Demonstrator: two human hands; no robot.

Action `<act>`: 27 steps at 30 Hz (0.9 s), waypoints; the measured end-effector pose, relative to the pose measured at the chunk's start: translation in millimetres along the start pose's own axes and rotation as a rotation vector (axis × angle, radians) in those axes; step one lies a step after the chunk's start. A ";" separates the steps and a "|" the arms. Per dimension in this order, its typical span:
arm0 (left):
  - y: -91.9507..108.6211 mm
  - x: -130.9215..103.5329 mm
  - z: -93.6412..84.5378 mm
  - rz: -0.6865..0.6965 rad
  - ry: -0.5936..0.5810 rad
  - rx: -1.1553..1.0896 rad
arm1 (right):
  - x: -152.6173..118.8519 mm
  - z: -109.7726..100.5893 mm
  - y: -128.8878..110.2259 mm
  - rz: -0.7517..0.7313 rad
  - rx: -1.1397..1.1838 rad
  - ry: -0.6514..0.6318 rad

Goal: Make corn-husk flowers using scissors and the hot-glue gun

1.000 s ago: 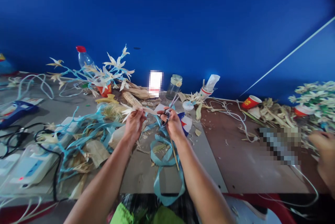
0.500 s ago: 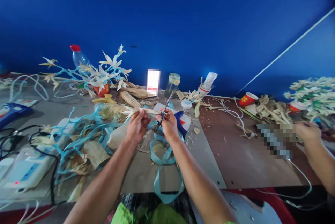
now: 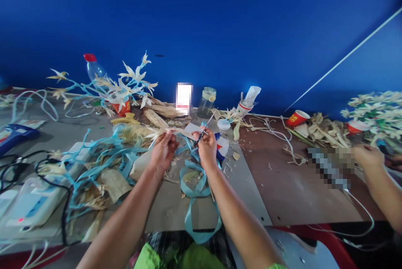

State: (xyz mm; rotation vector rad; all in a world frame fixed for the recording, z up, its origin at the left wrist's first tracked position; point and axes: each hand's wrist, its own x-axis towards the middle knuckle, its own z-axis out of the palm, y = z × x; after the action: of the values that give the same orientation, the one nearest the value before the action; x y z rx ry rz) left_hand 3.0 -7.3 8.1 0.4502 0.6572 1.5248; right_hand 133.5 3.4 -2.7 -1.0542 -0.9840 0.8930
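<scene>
My left hand (image 3: 165, 149) is closed in a pinch on a pale corn-husk flower (image 3: 153, 132), whose petals point left. To its right, my right hand (image 3: 205, 145) is closed around a slim tool (image 3: 209, 121) with a dark lower part and a thin shiny end pointing up and away. Whether it is scissors or another tool cannot be made out. The hands are apart. Below and between them, a light blue ribbon (image 3: 188, 214) lies in loops and hangs over the table edge. Behind my left hand rest a corn cob (image 3: 155, 119) and corn silk (image 3: 135, 134).
Blue-wrapped branches with husk flowers (image 3: 135, 74) stand in a red cup (image 3: 121, 107). A glass jar (image 3: 206, 101) stands at the back. Left lie a white power strip (image 3: 37, 202) and black cables. At right, another person's hand (image 3: 369, 158) is near a blurred-out device (image 3: 329, 170).
My right hand has moved slightly right and up with the slim tool, away from the husk flower. My left hand stays nearly in place.
</scene>
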 end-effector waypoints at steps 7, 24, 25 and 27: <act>-8.8 -7.1 7.7 -0.087 -0.061 0.117 | 1.7 0.9 -2.0 0.050 0.121 0.030; -4.5 0.1 -2.5 0.030 -0.057 0.475 | 6.6 -5.9 -8.6 0.100 0.184 -0.143; -5.0 0.5 -3.8 0.029 -0.104 0.563 | 8.9 -8.7 -9.5 0.114 0.190 -0.144; -7.0 1.8 -6.8 -0.001 -0.191 0.696 | 12.7 -13.3 -11.7 0.133 0.195 -0.166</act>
State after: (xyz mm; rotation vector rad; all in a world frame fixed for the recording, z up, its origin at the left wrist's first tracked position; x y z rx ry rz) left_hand 3.9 -6.4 -1.7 1.1045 1.0297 1.1997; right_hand 151.4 8.6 8.6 -0.8977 -0.9501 1.1769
